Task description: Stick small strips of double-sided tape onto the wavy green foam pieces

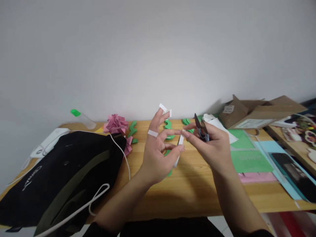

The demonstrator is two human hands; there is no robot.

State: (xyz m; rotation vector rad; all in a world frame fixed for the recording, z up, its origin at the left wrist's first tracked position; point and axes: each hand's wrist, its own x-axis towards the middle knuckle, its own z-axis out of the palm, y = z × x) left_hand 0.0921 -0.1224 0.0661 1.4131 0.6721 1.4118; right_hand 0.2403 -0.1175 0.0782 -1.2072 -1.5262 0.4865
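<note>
Short white tape pieces point(152, 133) cling to the fingers of my left hand point(156, 154). Its thumb and index finger hold a narrow white strip of tape point(181, 140) that hangs down over the table. The thumb and index finger of my right hand point(214, 144) pinch the top end of that strip. Tucked in the same hand is a pair of small scissors point(204, 131), dark blades pointing up and slightly apart. Curved green paper pieces point(168, 124) lie on the wooden table behind and below my left hand, partly hidden by it.
Pink paper flowers point(116, 124) and a black bag point(74, 164) with a white cable point(74, 212) fill the left. A green-capped bottle point(85, 120) is near the wall. At right are an open cardboard box point(259, 112), green sheets point(251, 160) and a dark phone point(293, 174).
</note>
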